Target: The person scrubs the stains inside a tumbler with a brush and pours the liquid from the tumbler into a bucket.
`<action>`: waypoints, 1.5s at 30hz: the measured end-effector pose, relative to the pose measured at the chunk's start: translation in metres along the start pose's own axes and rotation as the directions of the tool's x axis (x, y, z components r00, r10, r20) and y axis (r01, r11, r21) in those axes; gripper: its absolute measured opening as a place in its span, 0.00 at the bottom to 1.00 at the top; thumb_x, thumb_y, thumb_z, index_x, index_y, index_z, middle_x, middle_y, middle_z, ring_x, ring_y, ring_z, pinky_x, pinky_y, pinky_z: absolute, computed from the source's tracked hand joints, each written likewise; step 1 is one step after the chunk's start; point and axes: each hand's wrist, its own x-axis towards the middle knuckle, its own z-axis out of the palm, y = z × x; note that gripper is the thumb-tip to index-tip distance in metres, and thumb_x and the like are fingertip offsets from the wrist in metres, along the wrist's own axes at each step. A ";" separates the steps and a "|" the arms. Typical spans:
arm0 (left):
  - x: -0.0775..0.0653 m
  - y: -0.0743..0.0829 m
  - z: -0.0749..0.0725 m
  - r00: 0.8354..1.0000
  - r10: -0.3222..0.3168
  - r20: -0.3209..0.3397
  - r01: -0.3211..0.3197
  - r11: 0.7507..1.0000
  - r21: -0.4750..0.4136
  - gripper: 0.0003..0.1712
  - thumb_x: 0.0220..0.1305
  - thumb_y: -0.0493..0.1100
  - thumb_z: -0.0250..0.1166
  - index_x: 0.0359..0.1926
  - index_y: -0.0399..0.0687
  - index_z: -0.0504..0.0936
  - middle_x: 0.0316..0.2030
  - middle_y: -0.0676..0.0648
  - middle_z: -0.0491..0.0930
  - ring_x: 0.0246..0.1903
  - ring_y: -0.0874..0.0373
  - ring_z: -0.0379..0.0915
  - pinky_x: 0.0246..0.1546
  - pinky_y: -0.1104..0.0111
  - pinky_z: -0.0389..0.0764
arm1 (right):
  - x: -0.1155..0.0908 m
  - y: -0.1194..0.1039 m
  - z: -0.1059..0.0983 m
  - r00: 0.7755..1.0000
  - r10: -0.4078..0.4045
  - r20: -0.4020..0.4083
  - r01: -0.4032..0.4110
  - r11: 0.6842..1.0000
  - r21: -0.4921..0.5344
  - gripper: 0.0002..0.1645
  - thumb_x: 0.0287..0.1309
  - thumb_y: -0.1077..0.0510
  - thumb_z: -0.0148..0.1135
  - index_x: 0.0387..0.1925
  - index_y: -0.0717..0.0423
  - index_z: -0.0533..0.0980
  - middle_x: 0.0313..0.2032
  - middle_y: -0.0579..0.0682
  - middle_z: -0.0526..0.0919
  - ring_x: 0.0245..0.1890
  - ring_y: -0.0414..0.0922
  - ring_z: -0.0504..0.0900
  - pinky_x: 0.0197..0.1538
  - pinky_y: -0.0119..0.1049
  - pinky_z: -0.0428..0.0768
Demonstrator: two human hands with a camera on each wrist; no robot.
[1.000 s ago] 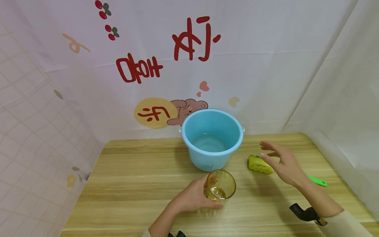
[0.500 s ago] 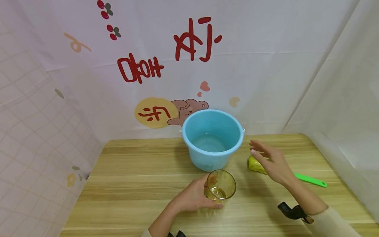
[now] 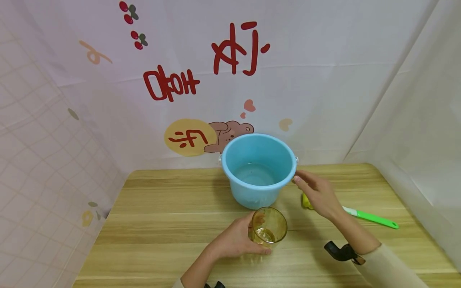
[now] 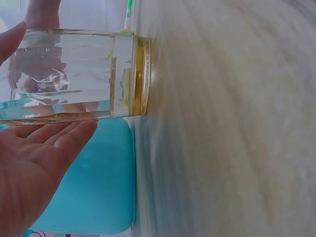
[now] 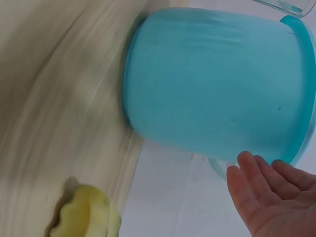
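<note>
An amber-tinted drinking glass [image 3: 269, 226] stands upright in front of the bucket, with my left hand [image 3: 237, 236] gripping its side, fingers behind and thumb in front. In the left wrist view, that glass [image 4: 74, 74] lies between my thumb and fingers. The light blue bucket [image 3: 252, 196] holds what looks like shallow clear water. At the bucket's right rim is my right hand [image 3: 320, 196], fingers loosely extended and holding nothing. In the right wrist view the fingertips reach the bucket's side [image 5: 212, 79]; whether they touch it I cannot tell.
A sponge brush lies right of the bucket; its yellow head [image 3: 307, 202] is partly hidden by my right hand, and its green handle [image 3: 378, 219] points right. The wooden table [image 3: 162, 220] meets a printed white cloth [image 3: 324, 100] at the back.
My right hand has moved left from above the yellow sponge head to the bucket's right rim, uncovering more of the brush handle. My left hand and the glass have stayed in place.
</note>
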 end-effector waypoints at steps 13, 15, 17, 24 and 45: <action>-0.001 0.001 0.001 1.000 0.017 -0.014 -0.017 0.999 0.036 0.53 0.52 0.49 0.85 0.75 0.64 0.66 0.62 0.57 0.78 0.62 0.62 0.74 0.65 0.67 0.73 | 0.011 -0.009 0.011 0.993 0.098 -0.071 -0.093 0.993 0.067 0.27 0.80 0.45 0.55 0.60 0.64 0.81 0.45 0.57 0.90 0.44 0.54 0.89 0.45 0.32 0.85; -0.002 0.001 0.001 1.000 0.018 -0.014 -0.018 0.999 0.035 0.53 0.52 0.49 0.85 0.76 0.64 0.66 0.62 0.57 0.78 0.61 0.62 0.74 0.65 0.67 0.74 | 0.012 -0.010 0.011 0.991 0.104 -0.078 -0.097 0.991 0.087 0.27 0.79 0.45 0.56 0.60 0.64 0.81 0.44 0.58 0.89 0.43 0.54 0.89 0.44 0.31 0.85; -0.002 0.001 0.001 1.000 0.019 -0.014 -0.018 0.999 0.033 0.53 0.52 0.49 0.85 0.75 0.64 0.66 0.62 0.57 0.78 0.61 0.62 0.74 0.65 0.67 0.74 | 0.013 -0.010 0.011 0.991 0.106 -0.082 -0.097 0.990 0.100 0.27 0.79 0.45 0.57 0.60 0.65 0.81 0.44 0.59 0.90 0.42 0.53 0.89 0.43 0.30 0.85; 0.000 -0.001 0.002 0.999 0.039 -0.005 -0.039 0.999 0.007 0.52 0.53 0.48 0.85 0.75 0.65 0.67 0.62 0.56 0.78 0.61 0.62 0.75 0.64 0.67 0.75 | 0.014 -0.008 0.013 0.987 0.120 -0.107 -0.111 0.990 0.087 0.27 0.78 0.47 0.58 0.58 0.67 0.81 0.42 0.60 0.89 0.40 0.52 0.89 0.43 0.31 0.86; -0.001 -0.001 0.002 0.999 0.032 -0.012 -0.032 0.999 0.030 0.49 0.52 0.50 0.85 0.73 0.62 0.70 0.60 0.57 0.80 0.59 0.61 0.76 0.63 0.67 0.75 | 0.017 -0.003 0.019 0.975 0.196 -0.106 -0.170 0.962 0.213 0.27 0.76 0.47 0.61 0.54 0.70 0.81 0.43 0.59 0.88 0.38 0.41 0.88 0.45 0.29 0.85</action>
